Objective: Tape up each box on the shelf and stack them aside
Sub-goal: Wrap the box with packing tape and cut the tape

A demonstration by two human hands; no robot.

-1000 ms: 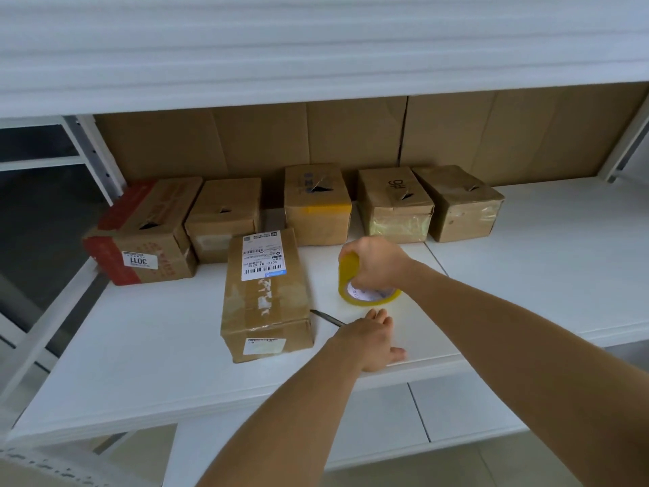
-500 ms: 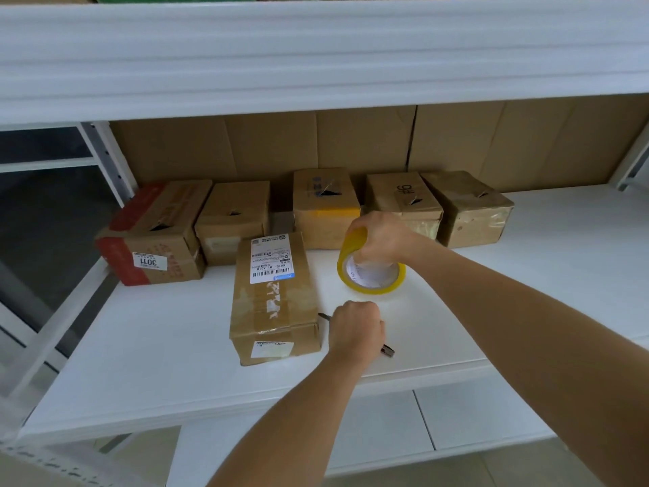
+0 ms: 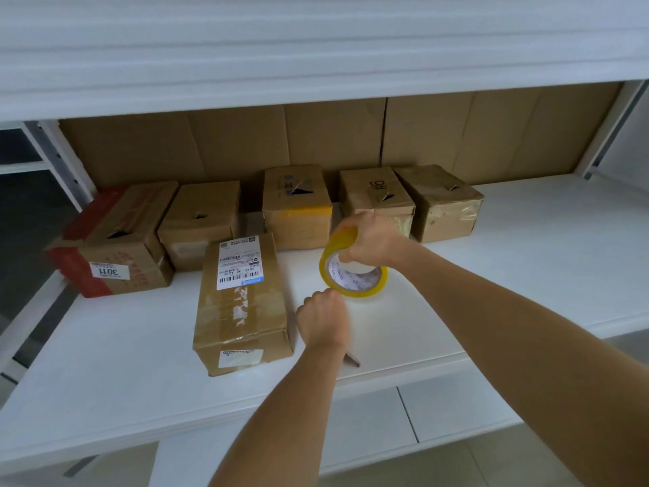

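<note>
My right hand [image 3: 374,239] grips a yellow tape roll [image 3: 354,279] from above and holds it tilted just over the white shelf [image 3: 509,275]. My left hand [image 3: 323,319] is a fist right below the roll, curled round a thin dark tool whose end [image 3: 353,360] pokes out under the wrist. To the left of it a long cardboard box [image 3: 242,304] with a white shipping label lies on the shelf. Behind stand several smaller boxes, among them a red-edged box [image 3: 116,247], a yellow-taped box [image 3: 296,209] and a right-end box [image 3: 444,202], with torn gaps in their tops.
An upper shelf board [image 3: 316,47] overhangs the work area. Brown cardboard sheets [image 3: 316,142] line the back. Bare shelf surface stretches to the right of the boxes and along the front left. A lower shelf [image 3: 386,427] shows beneath, and a metal upright [image 3: 59,159] at the left.
My left hand went from flat on the shelf to a fist round the thin tool and rose toward the roll. My right hand lifted and tilted the tape roll.
</note>
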